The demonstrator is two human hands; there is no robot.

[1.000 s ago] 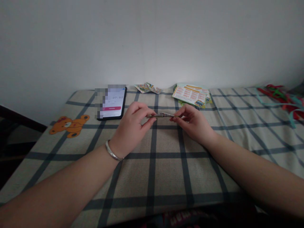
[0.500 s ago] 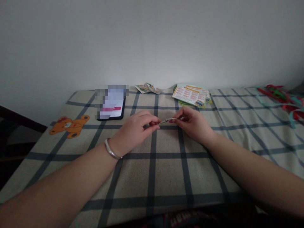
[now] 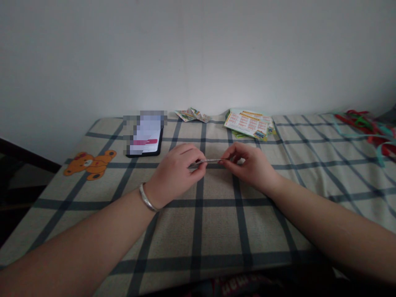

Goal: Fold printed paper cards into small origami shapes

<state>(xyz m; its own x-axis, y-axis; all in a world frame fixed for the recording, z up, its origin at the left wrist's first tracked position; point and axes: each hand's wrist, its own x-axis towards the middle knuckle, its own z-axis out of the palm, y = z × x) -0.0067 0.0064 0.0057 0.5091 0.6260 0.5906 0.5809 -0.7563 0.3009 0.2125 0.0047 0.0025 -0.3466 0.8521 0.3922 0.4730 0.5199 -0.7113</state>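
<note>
Between my two hands a thin, flat folded piece of paper (image 3: 212,160) is held edge-on, a little above the checked cloth (image 3: 216,231). My left hand (image 3: 181,167), with a silver bangle (image 3: 147,198) at its wrist, pinches the paper's left end between thumb and fingers. My right hand (image 3: 249,165) pinches the right end with thumb and forefinger. Only the narrow edge shows, so any print on the faces is hidden. Behind my right hand lies a stack of printed paper sheets (image 3: 247,123).
A phone (image 3: 145,138) with a lit, partly blurred screen lies at the back left. Small folded printed papers (image 3: 192,115) rest by the wall (image 3: 198,53). A bear cutout (image 3: 90,165) is on the left. Red, green and turquoise ribbons (image 3: 368,128) lie at the far right.
The paper has turned from slanting to nearly level. My left hand has shifted slightly, covering more of its left part, and my right fingers have closed in along its right end.
</note>
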